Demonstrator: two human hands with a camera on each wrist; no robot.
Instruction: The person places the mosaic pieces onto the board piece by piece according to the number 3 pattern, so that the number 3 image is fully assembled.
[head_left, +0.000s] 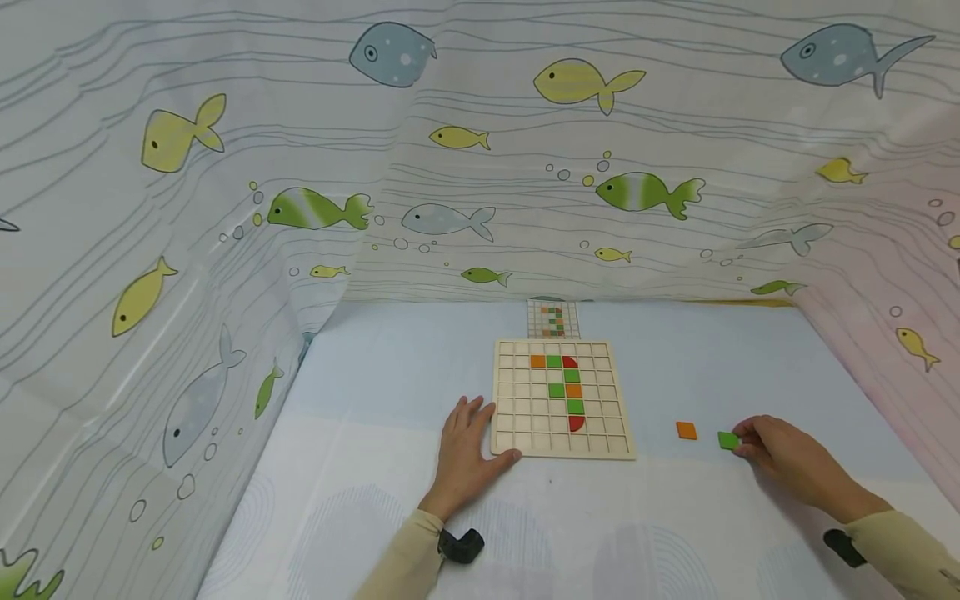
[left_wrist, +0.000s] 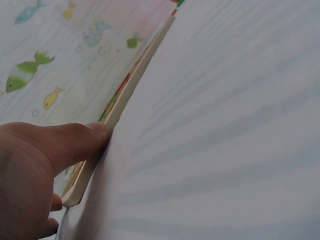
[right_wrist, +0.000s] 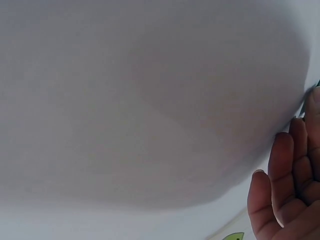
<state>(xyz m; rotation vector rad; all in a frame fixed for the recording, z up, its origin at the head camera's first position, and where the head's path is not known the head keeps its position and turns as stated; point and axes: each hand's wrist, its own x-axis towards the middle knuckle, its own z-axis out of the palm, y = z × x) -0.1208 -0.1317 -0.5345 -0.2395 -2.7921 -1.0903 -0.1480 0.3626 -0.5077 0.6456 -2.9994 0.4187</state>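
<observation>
A pale wooden grid board (head_left: 517, 417) lies on the table, with several orange and green square tiles and two rounded red pieces (head_left: 576, 423) set in its cells. My left hand (head_left: 468, 454) is spread around the board's near left corner, its thumb (left_wrist: 82, 140) along the front edge and its fingers by the left side. To the right of the board, my right hand (head_left: 783, 458) pinches a green square tile (head_left: 727, 440) at its right edge, between thumb and forefinger. In the right wrist view the fingers (right_wrist: 282, 172) are curved and the tile is mostly hidden.
An orange square tile (head_left: 686, 431) lies between the board and my right hand. Behind the board is a small pattern card (head_left: 534, 321) printed with a grid of coloured shapes. A fish-printed curtain (head_left: 525, 192) rises around the white and pale blue table (head_left: 405, 358).
</observation>
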